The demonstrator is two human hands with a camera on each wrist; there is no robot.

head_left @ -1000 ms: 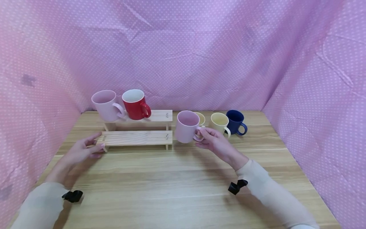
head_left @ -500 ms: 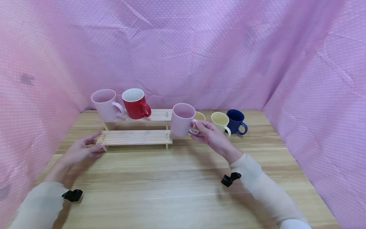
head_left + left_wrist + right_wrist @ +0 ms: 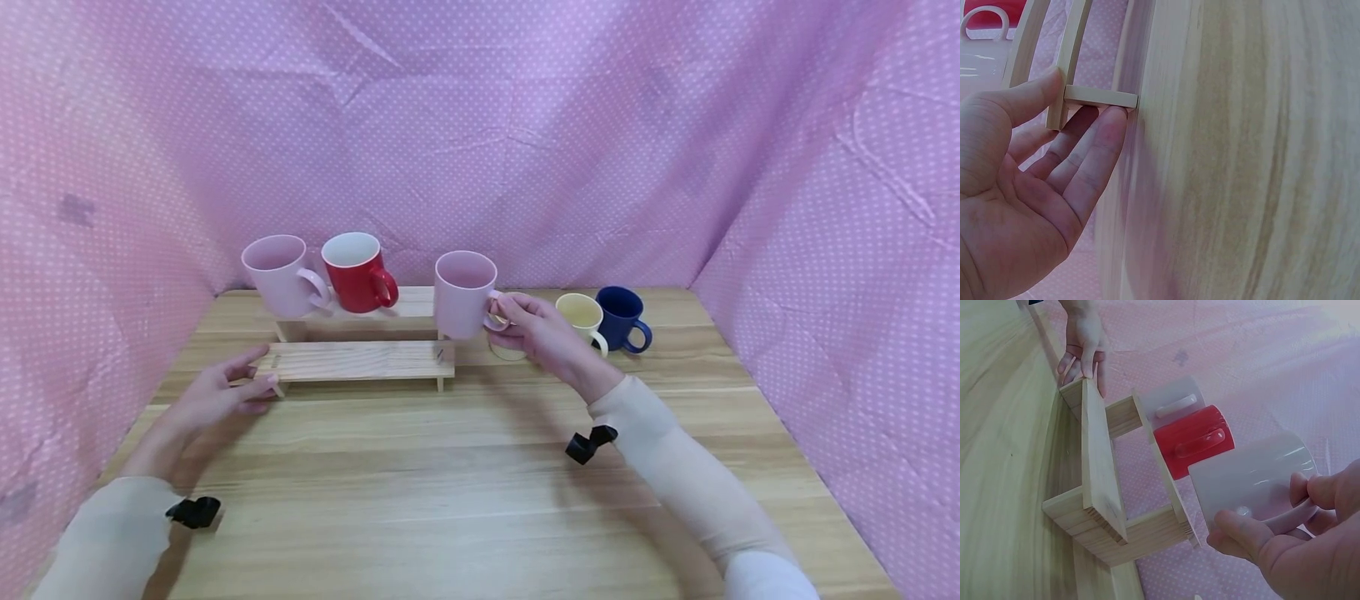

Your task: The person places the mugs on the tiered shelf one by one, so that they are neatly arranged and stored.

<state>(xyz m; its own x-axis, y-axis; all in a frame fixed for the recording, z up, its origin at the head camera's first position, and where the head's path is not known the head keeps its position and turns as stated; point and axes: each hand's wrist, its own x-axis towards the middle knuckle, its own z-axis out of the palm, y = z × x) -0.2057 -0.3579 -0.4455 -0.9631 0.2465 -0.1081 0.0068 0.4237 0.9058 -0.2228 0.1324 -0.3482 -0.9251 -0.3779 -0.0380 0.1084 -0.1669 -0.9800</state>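
By its handle, my right hand (image 3: 551, 342) holds a pink mug (image 3: 463, 296) upright in the air, by the right end of the upper shelf board. The two-step wooden rack (image 3: 360, 360) stands at the left. My left hand (image 3: 213, 400) grips the left end of its lower board; in the left wrist view, the thumb (image 3: 1038, 94) lies on one face of the board and fingers curl behind it. Another pink mug (image 3: 277, 279) and a red mug (image 3: 354, 279) with a white inside stand on the upper board, handles to the right.
On the table right of the rack stand a pale yellow mug (image 3: 581, 317) and a dark blue mug (image 3: 621, 318). Another yellow mug (image 3: 507, 350) is mostly hidden behind my right hand. Pink dotted cloth (image 3: 480, 150) hangs at the back and both sides.
My right hand has raised the pink mug and carried it left and back, from beside the lower board to the upper board's right end. My left hand has stayed on the rack.
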